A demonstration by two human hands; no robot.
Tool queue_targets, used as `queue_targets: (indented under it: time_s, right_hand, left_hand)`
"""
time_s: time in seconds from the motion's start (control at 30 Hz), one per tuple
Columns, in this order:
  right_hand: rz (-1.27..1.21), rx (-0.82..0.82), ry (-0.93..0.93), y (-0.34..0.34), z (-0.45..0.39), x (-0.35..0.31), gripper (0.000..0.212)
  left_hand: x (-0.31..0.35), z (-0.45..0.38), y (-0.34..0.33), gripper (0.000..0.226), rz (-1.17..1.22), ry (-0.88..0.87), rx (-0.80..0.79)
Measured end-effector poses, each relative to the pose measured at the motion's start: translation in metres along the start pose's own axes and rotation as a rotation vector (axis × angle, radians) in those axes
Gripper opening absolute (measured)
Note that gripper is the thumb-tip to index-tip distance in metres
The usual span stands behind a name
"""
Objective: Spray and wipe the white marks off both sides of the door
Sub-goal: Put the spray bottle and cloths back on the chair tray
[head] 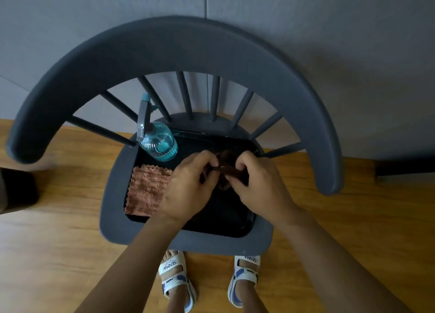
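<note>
Both hands, left hand (188, 185) and right hand (256, 183), pinch one dark cloth (227, 169) over the tray (219, 223) (each grip grasping it). One spray bottle (159, 143) and one pink cloth (146, 190) sit there too.

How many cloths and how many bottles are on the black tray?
Cloths: 2, a pink cloth lying flat and a dark cloth held by the left hand and right hand
Spray bottles: 1, the bottle in the corner of the tray
Total: 3
</note>
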State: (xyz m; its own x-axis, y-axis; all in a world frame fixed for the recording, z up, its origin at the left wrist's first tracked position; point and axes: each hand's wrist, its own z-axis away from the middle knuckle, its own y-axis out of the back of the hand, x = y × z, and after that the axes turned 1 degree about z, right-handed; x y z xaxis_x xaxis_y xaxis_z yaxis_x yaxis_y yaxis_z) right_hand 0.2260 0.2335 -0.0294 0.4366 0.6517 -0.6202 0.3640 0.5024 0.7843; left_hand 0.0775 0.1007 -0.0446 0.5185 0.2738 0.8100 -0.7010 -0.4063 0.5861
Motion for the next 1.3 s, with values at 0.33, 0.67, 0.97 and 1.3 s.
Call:
queue_targets:
  time_s: [0.33, 0.67, 0.97, 1.3]
  right_hand:
    - [-0.132, -0.162, -0.225, 0.030, -0.013, -0.022, 0.017]
    - [-0.157, -0.134, -0.253, 0.068, -0.029, -0.041, 0.007]
    - [-0.375, -0.071, -0.191, 0.071, -0.030, -0.052, 0.025]
    - [-0.230, 0.035, -0.291, 0.033, -0.007, -0.036, 0.041]
  left_hand:
    - [0.029, -0.001, 0.054, 0.011, 0.279, 0.115, 0.098]
    - [0.030, 0.004, 0.094, 0.014, 0.098, 0.117, 0.044]
    - [0.021, 0.001, 0.104, 0.010, -0.130, -0.021, -0.129]
    - [-0.001, 0.022, 0.067, 0.029, -0.258, 0.213, -0.225]
